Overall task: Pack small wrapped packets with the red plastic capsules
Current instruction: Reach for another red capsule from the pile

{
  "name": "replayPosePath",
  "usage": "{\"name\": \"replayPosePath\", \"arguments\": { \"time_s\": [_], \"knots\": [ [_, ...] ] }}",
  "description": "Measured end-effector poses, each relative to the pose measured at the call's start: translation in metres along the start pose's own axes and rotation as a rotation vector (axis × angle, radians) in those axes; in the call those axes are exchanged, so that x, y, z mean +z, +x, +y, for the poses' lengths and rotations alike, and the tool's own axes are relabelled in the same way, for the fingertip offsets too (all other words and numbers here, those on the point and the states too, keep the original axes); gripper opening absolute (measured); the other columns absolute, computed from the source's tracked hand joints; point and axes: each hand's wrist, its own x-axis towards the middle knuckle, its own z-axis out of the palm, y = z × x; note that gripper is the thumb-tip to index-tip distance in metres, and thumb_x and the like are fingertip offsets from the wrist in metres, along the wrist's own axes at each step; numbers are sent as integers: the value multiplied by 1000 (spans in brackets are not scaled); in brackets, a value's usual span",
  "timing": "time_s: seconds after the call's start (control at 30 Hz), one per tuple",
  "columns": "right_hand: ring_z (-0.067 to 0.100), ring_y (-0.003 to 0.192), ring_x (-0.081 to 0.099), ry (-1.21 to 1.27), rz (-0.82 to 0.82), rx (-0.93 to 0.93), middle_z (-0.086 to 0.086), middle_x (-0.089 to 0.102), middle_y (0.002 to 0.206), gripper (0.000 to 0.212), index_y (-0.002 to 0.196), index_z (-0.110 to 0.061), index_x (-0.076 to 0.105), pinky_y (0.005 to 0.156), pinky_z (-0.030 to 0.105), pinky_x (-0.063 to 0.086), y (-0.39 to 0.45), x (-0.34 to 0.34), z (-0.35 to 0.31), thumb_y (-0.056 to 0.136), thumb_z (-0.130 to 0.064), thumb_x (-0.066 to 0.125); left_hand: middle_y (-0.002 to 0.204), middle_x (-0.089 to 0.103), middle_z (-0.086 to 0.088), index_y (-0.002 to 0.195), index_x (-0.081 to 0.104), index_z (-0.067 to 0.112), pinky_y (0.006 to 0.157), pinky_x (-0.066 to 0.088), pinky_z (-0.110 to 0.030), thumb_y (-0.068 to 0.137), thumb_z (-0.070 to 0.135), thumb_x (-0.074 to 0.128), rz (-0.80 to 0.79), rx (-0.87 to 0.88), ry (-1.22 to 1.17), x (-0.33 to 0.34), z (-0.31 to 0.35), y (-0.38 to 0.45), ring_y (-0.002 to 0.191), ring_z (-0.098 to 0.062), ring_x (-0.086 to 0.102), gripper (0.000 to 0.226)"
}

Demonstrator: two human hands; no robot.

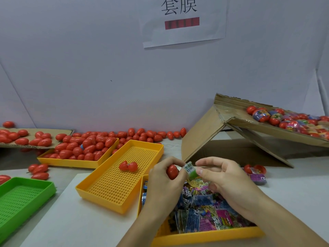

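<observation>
— What are the hands holding?
— The left hand (166, 175) grips a red capsule (172, 172); the right hand (220, 177) pinches a small wrapped packet (190, 170) just beside it.
— Where?
— Above the yellow tray (204, 235) of packets on the worktop (74, 223). An opened capsule (128, 166) lies in the perforated yellow tray (114, 189).

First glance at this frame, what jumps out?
Two hands at centre front: the left hand holds a red capsule, the right hand pinches a small wrapped packet beside it, above a yellow tray of packets. Behind to the left, another yellow tray is heaped with red capsules, more strewn along the wall. An open capsule lies in the middle tray.
</observation>
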Motion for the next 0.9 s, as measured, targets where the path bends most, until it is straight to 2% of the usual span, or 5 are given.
{"name": "replayPosePath", "arguments": {
  "time_s": [0.17,0.4,0.57,0.77,0.9],
  "knots": [
    [20,76,62,25,-50,-84,7,76,90,22,95,-33,75,61,28,46,-4,2,-5,84,-14,74,62,53,10,89,70,22,51,42,-12,83,7,74,-34,38,106,1,-1,-2,58,-1,56,18],
    [6,76,71,-67,-13,-129,5,77,88,19,102,-23,72,65,14,51,-6,4,-2,88,-11,72,64,58,1,88,65,22,49,46,-25,82,3,73,-42,142,145,1,-1,-3,60,-15,57,21],
    [3,73,71,-71,-18,-128,2,78,88,19,105,-22,71,64,13,51,-7,4,-5,87,-13,72,61,55,5,84,67,18,49,39,-11,87,3,70,-10,110,69,1,1,-3,55,-4,55,15],
    [-6,56,61,-74,-27,-76,-10,70,63,11,96,-16,77,57,9,46,-4,3,-3,87,-19,73,70,60,3,85,67,17,53,43,-10,86,6,74,21,87,12,-1,3,-1,62,-1,59,13],
    [-6,57,61,-106,-33,-38,-9,69,62,8,90,-17,78,57,12,47,-2,1,-1,87,-23,73,71,60,7,86,67,18,54,43,-9,85,3,72,7,85,29,0,2,-3,64,0,60,16]
  ]
}}
